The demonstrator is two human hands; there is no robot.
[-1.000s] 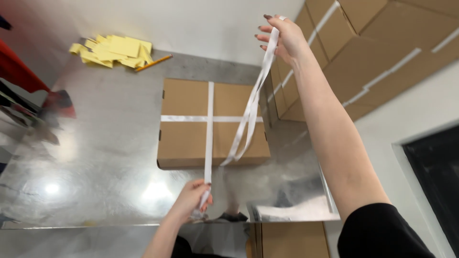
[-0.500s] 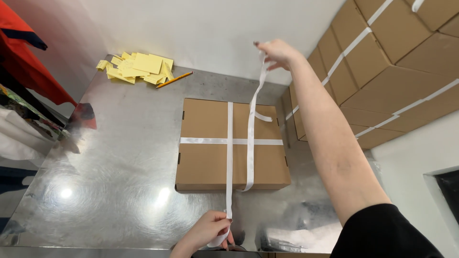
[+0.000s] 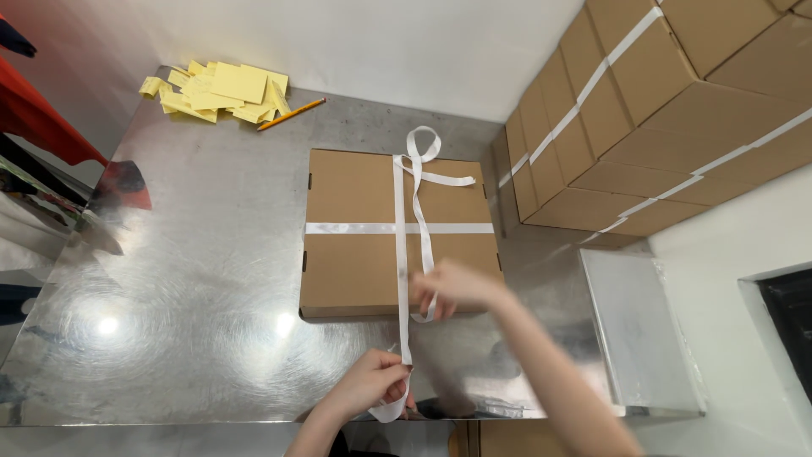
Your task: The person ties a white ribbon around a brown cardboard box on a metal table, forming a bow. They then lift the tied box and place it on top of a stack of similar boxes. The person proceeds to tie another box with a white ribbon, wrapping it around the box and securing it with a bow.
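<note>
Both hands [image 3: 372, 382] [image 3: 451, 288] pinch white strap [image 3: 403, 254] over the box [image 3: 355, 254], yellow papers [image 3: 222, 89] well apart.

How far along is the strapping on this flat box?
Done: a white crosswise band already lies flat across the cardboard box. In hand: the lengthwise strap runs over the top; the left hand pinches its near end off the box's front edge, while the right hand holds the loose tail. Left: the tail loops slack at the far edge, with no joined ends visible.
</note>
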